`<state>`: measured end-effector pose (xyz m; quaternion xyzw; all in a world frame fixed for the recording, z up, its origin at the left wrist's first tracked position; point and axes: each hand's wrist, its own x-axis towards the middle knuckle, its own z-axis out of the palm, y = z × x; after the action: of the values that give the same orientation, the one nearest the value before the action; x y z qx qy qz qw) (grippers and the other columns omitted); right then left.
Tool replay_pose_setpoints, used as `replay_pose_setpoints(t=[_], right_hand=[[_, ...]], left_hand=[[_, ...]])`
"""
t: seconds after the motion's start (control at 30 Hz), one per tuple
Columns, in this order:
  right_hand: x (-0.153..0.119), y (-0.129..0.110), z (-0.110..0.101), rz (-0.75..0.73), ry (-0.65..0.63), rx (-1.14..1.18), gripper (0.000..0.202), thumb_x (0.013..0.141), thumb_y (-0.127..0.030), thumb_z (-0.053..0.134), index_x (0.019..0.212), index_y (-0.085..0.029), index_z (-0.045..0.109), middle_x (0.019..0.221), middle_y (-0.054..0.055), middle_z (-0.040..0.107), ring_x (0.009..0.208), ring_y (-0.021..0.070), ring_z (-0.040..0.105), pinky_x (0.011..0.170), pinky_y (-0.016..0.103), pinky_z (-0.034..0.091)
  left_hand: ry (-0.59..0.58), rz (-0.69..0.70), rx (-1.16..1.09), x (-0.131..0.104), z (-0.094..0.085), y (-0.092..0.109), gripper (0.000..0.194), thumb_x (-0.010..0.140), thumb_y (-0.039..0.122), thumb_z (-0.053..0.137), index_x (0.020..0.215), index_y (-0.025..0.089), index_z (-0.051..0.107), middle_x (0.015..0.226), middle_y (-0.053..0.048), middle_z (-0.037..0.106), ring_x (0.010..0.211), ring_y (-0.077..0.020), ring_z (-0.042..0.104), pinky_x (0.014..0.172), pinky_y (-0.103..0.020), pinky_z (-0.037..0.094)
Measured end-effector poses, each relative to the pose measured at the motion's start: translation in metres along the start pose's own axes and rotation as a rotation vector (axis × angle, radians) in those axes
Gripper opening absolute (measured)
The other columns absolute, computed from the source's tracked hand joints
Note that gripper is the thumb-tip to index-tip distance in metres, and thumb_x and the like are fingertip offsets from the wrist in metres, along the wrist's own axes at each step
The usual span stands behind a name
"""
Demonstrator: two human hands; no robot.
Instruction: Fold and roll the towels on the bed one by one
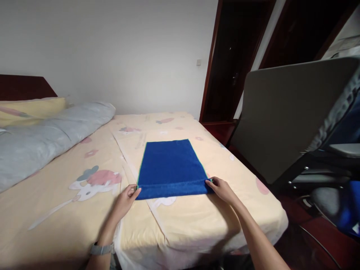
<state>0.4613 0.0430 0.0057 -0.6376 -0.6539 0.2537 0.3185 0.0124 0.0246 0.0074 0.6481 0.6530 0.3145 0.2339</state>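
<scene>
- White wall (112,48) fills the upper left of the frame, with a small light switch (198,62) near a dark wooden door (233,63) in the upper middle.
- Across the lower half lies a bed (70,210) with a pale yellow sheet printed with pink and grey cartoon figures.
- At the left edge a grey rolled quilt (47,131) lies along the bed, and a yellow pillow (30,108) sits behind it against a dark headboard (22,88).
- A blue towel (171,165) lies flat in the middle of the frame on the sheet, with a thin green edge; its near edge is folded over into a narrow band.
- The left hand (126,200) is at the towel's near left corner, fingers pinched closed on the folded edge, thumb on top.
- The right hand (222,189) is at the near right corner, fingertips pressed together on the folded edge in the same way.
- A grey watch (101,249) sits on the left wrist, at the bottom of the frame.
- On the right stands a large grey board (284,112) tilted beside the bed, and an office chair (329,176) with something blue on it lies at the far right edge.
</scene>
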Motion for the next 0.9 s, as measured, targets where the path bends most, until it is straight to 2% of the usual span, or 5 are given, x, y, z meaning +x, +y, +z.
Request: replay_pose_setpoints(t=[0.13,0.3,0.47,0.67,0.9], right_hand=[[0.000,0.011,0.001,0.077,-0.032,0.041,0.037,0.083,-0.054,0.057,0.087,-0.019,0.069,0.082,0.008,0.075,0.080,0.0272,0.070,0.067,0.032,0.048],[-0.004,0.018,-0.005,0.113,-0.043,0.083,0.040,0.086,-0.051,0.056,0.102,-0.018,0.072,0.086,0.009,0.078,0.083,0.0286,0.073,0.071,0.033,0.051],[-0.009,0.012,-0.005,0.044,0.025,0.038,0.040,0.090,-0.049,0.049,0.106,-0.018,0.070,0.097,0.010,0.077,0.092,0.0292,0.072,0.077,0.034,0.051],[-0.022,0.001,0.004,0.044,0.072,-0.328,0.029,0.096,-0.037,0.049,0.115,-0.024,0.066,0.093,0.007,0.076,0.097,0.0307,0.069,0.076,0.035,0.045],[-0.025,-0.003,-0.005,0.017,0.002,-0.363,0.027,0.100,-0.032,0.045,0.124,-0.024,0.052,0.081,0.003,0.074,0.078,0.0265,0.070,0.069,0.031,0.041]], left_hand=[[0.015,0.005,0.074,-0.003,0.005,-0.006,0.051,0.089,0.056,0.049,0.121,0.016,0.055,0.075,-0.003,0.071,0.075,-0.0217,0.070,0.070,-0.027,0.049],[0.108,-0.014,0.189,-0.010,0.006,-0.002,0.040,0.089,0.048,0.048,0.118,0.021,0.057,0.074,-0.001,0.072,0.072,-0.0220,0.071,0.067,-0.028,0.046],[0.194,-0.010,0.045,-0.021,-0.003,0.008,0.044,0.084,0.057,0.053,0.110,0.022,0.059,0.064,0.002,0.069,0.063,-0.0203,0.068,0.064,-0.027,0.047],[0.148,-0.068,0.123,-0.027,0.000,-0.002,0.036,0.083,0.052,0.058,0.107,0.025,0.057,0.068,0.002,0.073,0.070,-0.0216,0.072,0.065,-0.026,0.047],[0.269,0.039,0.233,-0.031,-0.002,0.011,0.025,0.091,0.045,0.053,0.106,0.026,0.057,0.069,0.001,0.074,0.077,-0.0224,0.073,0.071,-0.028,0.046]])
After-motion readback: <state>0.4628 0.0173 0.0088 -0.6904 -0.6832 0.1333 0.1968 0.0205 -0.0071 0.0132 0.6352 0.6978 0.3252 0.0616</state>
